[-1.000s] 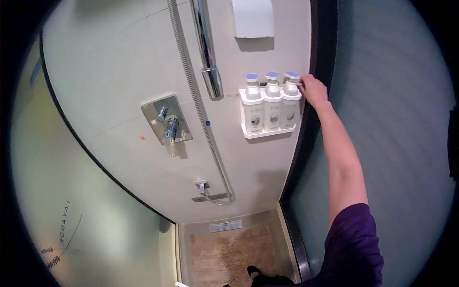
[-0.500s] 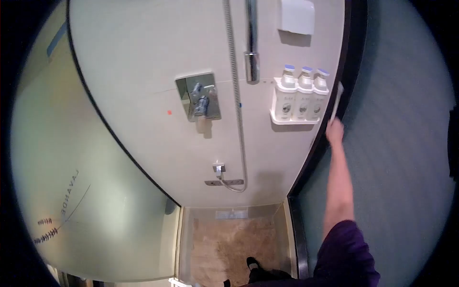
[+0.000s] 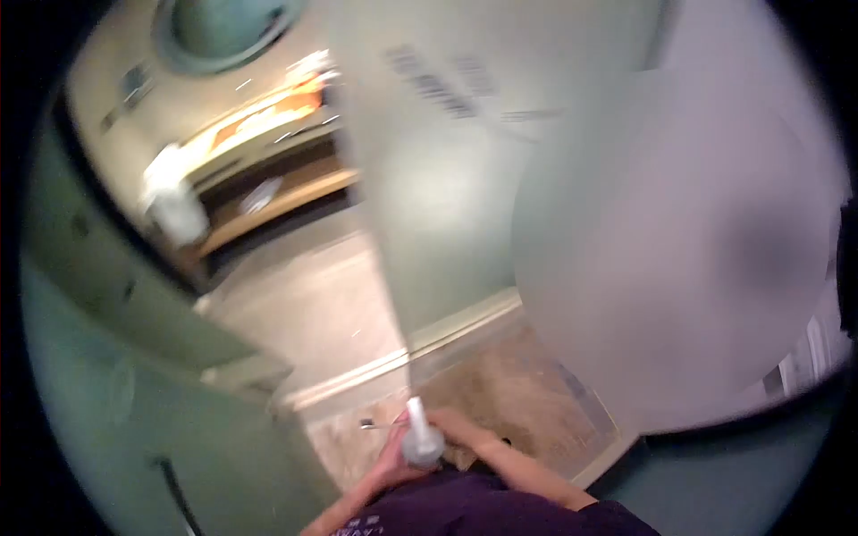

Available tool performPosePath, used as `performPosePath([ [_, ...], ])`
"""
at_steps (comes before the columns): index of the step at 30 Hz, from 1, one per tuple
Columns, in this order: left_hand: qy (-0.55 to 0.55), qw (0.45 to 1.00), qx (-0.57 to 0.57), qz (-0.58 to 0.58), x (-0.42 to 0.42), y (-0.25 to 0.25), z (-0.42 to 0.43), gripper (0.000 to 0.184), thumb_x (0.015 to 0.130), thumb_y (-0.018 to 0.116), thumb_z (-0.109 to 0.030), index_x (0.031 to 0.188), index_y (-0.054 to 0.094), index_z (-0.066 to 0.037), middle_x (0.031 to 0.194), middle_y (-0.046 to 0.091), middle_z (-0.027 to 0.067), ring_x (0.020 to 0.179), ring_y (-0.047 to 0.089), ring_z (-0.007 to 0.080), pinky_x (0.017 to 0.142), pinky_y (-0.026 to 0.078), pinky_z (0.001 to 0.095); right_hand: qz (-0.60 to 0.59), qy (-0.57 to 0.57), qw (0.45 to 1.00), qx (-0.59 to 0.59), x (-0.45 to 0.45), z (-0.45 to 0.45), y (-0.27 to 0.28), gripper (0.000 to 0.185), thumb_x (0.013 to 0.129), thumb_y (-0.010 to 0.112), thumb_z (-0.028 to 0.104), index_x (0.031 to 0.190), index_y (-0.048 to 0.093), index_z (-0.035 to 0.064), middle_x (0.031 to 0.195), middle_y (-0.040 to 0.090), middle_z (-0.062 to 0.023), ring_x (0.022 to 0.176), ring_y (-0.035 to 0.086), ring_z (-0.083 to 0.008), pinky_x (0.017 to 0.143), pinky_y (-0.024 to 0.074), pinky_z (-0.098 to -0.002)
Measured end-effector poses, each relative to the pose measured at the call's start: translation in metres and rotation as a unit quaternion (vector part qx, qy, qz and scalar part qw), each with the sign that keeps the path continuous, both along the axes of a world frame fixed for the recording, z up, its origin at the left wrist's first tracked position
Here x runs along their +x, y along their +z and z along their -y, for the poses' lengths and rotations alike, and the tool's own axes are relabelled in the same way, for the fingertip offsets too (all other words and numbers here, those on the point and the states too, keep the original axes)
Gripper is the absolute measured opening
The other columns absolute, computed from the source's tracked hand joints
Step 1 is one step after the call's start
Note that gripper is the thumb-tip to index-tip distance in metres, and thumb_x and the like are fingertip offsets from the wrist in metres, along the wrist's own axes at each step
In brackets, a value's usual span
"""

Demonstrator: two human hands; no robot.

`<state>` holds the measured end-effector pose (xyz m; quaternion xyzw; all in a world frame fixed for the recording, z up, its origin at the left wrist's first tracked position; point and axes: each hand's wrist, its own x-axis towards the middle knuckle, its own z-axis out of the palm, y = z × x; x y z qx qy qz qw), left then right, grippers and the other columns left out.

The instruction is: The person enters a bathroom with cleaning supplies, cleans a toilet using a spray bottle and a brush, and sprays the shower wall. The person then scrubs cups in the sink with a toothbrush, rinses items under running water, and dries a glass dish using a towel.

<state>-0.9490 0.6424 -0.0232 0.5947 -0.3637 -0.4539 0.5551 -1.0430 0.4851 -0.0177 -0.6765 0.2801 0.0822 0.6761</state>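
Low in the view, close to the purple shirt, my two hands are together and blurred. My left hand point(image 3: 391, 462) is closed round a white bottle point(image 3: 422, 444) with a narrow upright top, perhaps a spray bottle. My right hand point(image 3: 454, 427) is just to the right of the bottle, its fingers smeared and partly hidden behind the bottle's top. A small thin tool end point(image 3: 367, 423) sticks out to the left of the hands; which hand has it I cannot tell.
A large round grey disc point(image 3: 661, 250), like a shower head, fills the right side close up. Frosted glass panels point(image 3: 456, 241) stand ahead and at left point(image 3: 134, 402). Beyond the doorway are a lit wooden shelf unit point(image 3: 277, 210), a white bag-like shape point(image 3: 176, 210) and a round mirror point(image 3: 223, 31).
My view has swung from the wall with the tap and dispensers to the doorway. My right hand, earlier raised at the right with a thin light tool, is now low beside my left hand.
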Motion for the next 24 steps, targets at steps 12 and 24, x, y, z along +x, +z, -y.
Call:
performPosePath([
  [12,0.288,0.947,0.085,0.117,0.180,-0.016,-0.047,0.065,0.063,0.078,-0.023,0.112,0.041,-0.003,0.106,0.052,0.0158,0.099,0.055,0.0291,0.083,0.045,0.0379,0.205,0.242,0.940,-0.123,0.221,-0.015,0.042,0.055,0.079,0.067,0.022,0.125,0.043,0.0031,0.116,0.052,-0.0154,0.108,0.050,-0.0269,0.094,0.0381,-0.0357],
  [24,0.308,0.901,0.129,0.277,0.452,-0.022,0.043,0.080,0.057,0.080,-0.024,0.121,0.036,-0.005,0.113,0.045,0.0185,0.102,0.051,0.0372,0.082,0.045,0.0430,0.257,0.152,0.947,-0.119,0.511,0.037,0.030,0.040,0.084,0.061,0.024,0.115,0.051,0.0012,0.106,0.055,-0.0158,0.096,0.056,-0.0268,0.083,0.0440,-0.0334],
])
